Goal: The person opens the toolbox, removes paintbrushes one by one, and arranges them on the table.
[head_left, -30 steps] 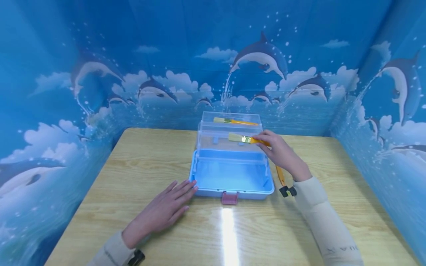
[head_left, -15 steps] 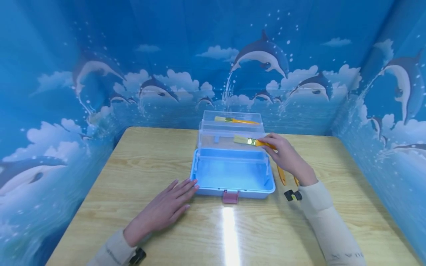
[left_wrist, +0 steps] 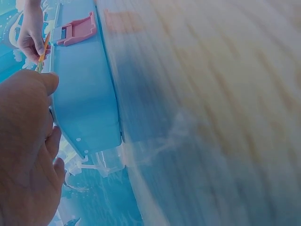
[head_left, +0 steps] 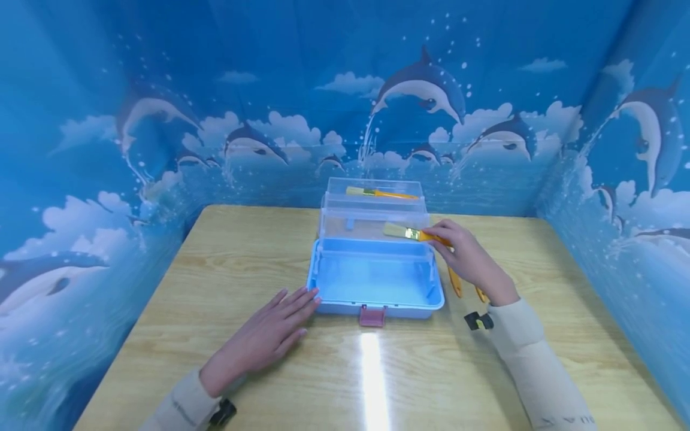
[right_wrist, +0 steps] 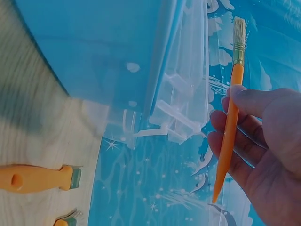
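Note:
My right hand [head_left: 466, 254] pinches a paintbrush [right_wrist: 230, 127] by its orange handle, thumb on one side and fingers on the other. The pale bristles point left, above a blue plastic box [head_left: 377, 281] whose clear tiered trays [head_left: 372, 209] stand raised at the back. Flat and spread, my left hand [head_left: 269, 335] touches the box's front left corner with its fingertips. A second paintbrush [head_left: 383, 193] lies in the top tray. A pink latch [head_left: 372, 316] hangs at the box's front, also seen in the left wrist view.
To the right of the box, a brush with an orange handle [right_wrist: 35, 178] lies on the wooden table [head_left: 232, 257]. Beside it is another brush [right_wrist: 66, 220], partly out of frame. A blue curtain [head_left: 302, 78] with dolphins surrounds the table's back and sides.
My right hand has drawn the held paintbrush to the right and slightly toward me. The left hand keeps its place at the box's corner.

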{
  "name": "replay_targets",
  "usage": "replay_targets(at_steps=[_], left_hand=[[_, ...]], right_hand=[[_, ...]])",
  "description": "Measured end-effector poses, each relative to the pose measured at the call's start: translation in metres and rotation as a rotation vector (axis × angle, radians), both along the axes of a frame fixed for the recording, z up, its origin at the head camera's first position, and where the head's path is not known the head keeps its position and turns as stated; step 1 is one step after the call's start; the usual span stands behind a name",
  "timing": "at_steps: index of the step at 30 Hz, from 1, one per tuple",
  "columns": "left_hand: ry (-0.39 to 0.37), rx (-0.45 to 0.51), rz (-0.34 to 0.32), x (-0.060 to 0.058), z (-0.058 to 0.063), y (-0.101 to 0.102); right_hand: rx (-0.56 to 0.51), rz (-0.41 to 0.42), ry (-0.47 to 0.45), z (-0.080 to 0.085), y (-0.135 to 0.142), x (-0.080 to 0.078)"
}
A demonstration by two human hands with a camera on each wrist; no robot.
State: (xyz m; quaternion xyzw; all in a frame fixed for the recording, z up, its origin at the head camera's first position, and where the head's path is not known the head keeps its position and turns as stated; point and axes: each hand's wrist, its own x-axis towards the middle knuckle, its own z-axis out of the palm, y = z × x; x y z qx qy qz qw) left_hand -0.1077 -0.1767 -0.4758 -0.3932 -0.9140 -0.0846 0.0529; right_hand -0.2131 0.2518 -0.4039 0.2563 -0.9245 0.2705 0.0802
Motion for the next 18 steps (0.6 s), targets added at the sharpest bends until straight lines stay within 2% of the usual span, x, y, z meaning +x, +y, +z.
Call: replay_targets(at_steps=[9, 18], left_hand=[[0.004, 0.036, -0.001, -0.001, -0.001, 0.001], [-0.004, 0.025, 0.0, -0.003, -0.002, 0.002]], right_hand=[[0.001, -0.017, 0.007, -0.003, 0.01, 0.007], [0.011, -0.065, -0.014, -0.008, 0.022, 0.014]])
